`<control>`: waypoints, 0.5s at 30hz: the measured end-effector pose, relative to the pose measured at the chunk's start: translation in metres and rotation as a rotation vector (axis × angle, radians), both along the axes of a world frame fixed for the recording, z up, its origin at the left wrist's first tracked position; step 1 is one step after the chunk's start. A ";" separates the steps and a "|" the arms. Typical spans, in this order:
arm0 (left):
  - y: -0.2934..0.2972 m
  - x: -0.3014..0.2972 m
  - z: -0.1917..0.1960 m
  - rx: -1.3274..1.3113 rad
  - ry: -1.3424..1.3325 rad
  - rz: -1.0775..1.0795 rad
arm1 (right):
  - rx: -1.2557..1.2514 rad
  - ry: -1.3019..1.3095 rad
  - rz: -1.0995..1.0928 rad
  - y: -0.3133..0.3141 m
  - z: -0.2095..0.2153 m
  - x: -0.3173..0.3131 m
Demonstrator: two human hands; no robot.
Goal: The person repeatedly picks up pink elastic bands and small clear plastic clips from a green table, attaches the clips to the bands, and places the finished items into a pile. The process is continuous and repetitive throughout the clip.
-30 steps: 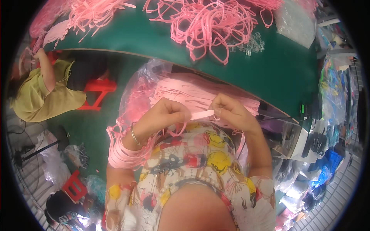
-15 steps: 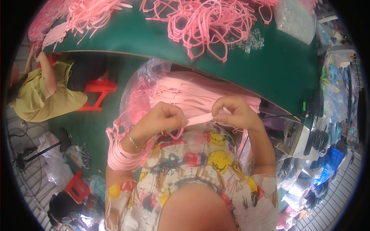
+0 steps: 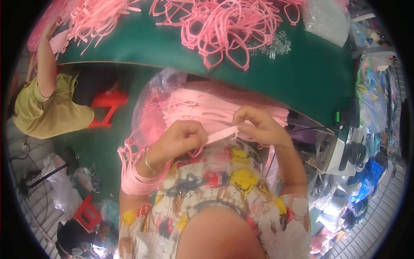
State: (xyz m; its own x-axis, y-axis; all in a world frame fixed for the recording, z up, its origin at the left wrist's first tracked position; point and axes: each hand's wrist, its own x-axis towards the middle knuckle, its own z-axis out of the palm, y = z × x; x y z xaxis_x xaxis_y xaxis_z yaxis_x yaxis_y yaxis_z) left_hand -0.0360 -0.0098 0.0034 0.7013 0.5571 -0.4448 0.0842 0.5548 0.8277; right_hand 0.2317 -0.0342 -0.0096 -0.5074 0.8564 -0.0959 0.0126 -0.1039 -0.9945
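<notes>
My left hand [image 3: 183,139] and my right hand [image 3: 258,124] are held close together over my lap, each pinching one end of a flat pink strap [image 3: 222,133]. Just beyond my hands lies a clear plastic bag [image 3: 153,93] stuffed with a stack of the same pink straps [image 3: 207,108]. A thick bunch of pink bands [image 3: 136,181] hangs over my left forearm, beside a thin bracelet on the wrist.
A green table [image 3: 315,77] curves across the top, carrying a tangled heap of pink loops [image 3: 224,21] and small clear pieces [image 3: 271,45]. At left, another person in a yellow-green top [image 3: 47,112] reaches onto the table. A red stool [image 3: 108,105] stands on the floor. Bags clutter the right.
My hands have shifted slightly along the strap, staying closed on it. The person at left has raised an arm higher onto the table.
</notes>
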 end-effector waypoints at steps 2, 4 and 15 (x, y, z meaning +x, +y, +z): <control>0.000 0.001 0.002 0.001 0.027 -0.030 | 0.020 -0.046 -0.019 0.000 0.000 0.001; 0.000 0.003 0.003 0.016 0.016 -0.026 | 0.009 -0.066 -0.018 -0.001 0.000 -0.001; 0.000 0.000 -0.003 -0.043 -0.010 -0.034 | 0.069 -0.039 -0.044 0.001 -0.001 0.004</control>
State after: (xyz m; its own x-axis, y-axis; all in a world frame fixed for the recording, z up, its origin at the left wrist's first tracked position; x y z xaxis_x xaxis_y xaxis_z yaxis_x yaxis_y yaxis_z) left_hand -0.0359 -0.0095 0.0008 0.7242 0.5135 -0.4602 0.0952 0.5865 0.8043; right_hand 0.2353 -0.0332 -0.0104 -0.4664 0.8829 -0.0547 0.0486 -0.0362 -0.9982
